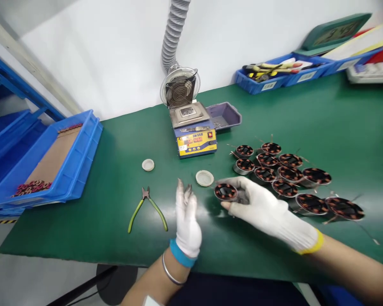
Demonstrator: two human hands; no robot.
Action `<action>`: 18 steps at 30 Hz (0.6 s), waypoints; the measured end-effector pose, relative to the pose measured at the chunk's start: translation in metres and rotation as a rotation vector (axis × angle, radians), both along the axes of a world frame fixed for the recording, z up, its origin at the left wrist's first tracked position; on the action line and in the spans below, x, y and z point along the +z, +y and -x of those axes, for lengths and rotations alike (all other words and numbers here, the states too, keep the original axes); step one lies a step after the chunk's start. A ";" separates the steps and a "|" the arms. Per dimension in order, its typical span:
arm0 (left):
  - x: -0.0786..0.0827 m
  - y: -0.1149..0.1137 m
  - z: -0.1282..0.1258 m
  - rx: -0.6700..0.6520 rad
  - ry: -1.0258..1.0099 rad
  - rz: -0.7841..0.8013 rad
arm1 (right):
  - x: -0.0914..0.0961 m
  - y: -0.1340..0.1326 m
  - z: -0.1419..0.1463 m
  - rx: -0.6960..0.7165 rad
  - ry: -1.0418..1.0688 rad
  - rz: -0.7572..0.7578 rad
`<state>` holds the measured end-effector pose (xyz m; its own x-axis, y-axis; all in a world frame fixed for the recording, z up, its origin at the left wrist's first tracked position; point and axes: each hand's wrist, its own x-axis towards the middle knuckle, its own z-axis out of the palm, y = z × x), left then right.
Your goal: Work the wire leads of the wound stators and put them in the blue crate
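Observation:
My right hand [258, 206], in a white glove with a yellow cuff, grips a motor stator [225, 192], a round metal ring with copper windings inside. It is held at the ring's right side, over the green table. My left hand [188, 219], gloved in white with a blue cuff, is raised with its fingers stretched out and nothing in it. Left of it lie green-handled cutting pliers [146, 194], jaws pointing away from me. A shallow white dish [204, 178] sits just beyond my hands, a smaller one [148, 165] farther left. Several more stators [285, 188] stand at the right, wire ends sticking out.
A yellow-and-blue solder pot [196, 142] with a lit display stands at the back, below a fan and grey hose [175, 32]. Beside it is a purple-grey tray [225, 114]. Blue bins [263, 87] of tools line the wall; a large blue crate [86, 155] stands left.

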<state>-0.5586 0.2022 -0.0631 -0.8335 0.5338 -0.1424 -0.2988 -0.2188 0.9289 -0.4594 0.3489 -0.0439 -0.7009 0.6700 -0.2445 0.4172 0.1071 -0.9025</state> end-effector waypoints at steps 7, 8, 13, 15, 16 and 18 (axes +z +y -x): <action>-0.010 0.015 0.010 0.053 -0.351 -0.010 | -0.008 0.045 0.019 0.001 -0.173 -0.238; -0.009 0.015 0.009 0.061 -0.344 -0.013 | -0.008 0.048 0.021 0.008 -0.236 -0.270; -0.008 0.013 0.006 0.065 -0.342 -0.014 | -0.003 0.053 0.025 0.008 -0.399 -0.324; -0.008 0.013 0.006 0.047 -0.347 -0.016 | -0.004 0.054 0.024 0.007 -0.412 -0.324; -0.008 0.013 0.005 0.039 -0.350 -0.016 | -0.005 0.054 0.023 0.002 -0.423 -0.323; -0.009 0.013 0.004 0.029 -0.352 -0.011 | -0.007 0.056 0.021 -0.021 -0.400 -0.336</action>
